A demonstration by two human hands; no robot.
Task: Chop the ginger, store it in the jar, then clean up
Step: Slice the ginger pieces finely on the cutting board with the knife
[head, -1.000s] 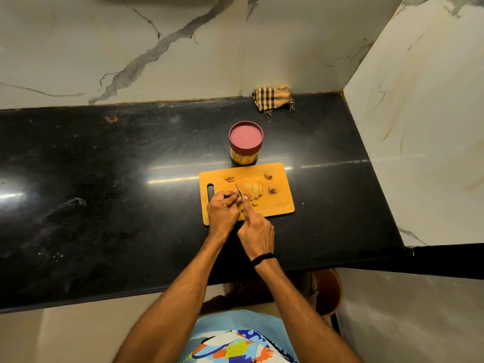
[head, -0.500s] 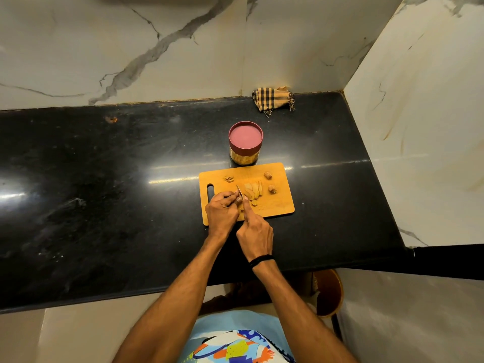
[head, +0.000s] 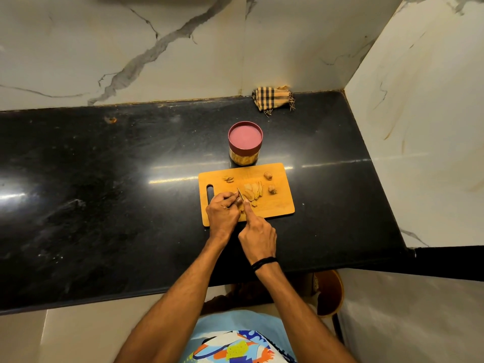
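L fingers (head: 230, 198): your L hand (head: 222, 213) curls them onto a ginger piece (head: 239, 202), mostly hidden.
R fingers (head: 248, 211): your R hand (head: 258, 235) grips the knife (head: 240, 195), index straight along the spine, blade just beside L fingertips.
Slices: ginger slices (head: 252, 192) fanned right of the blade, mid board (head: 280, 205).
Chunks: two ginger chunks (head: 267, 175) near board's far-right corner; peel scraps (head: 228, 179) far left.
Jar (head: 245, 145): lid on, just behind board's far edge.
Cloth (head: 273, 98): far edge of worktop (head: 104, 192), near the right corner.
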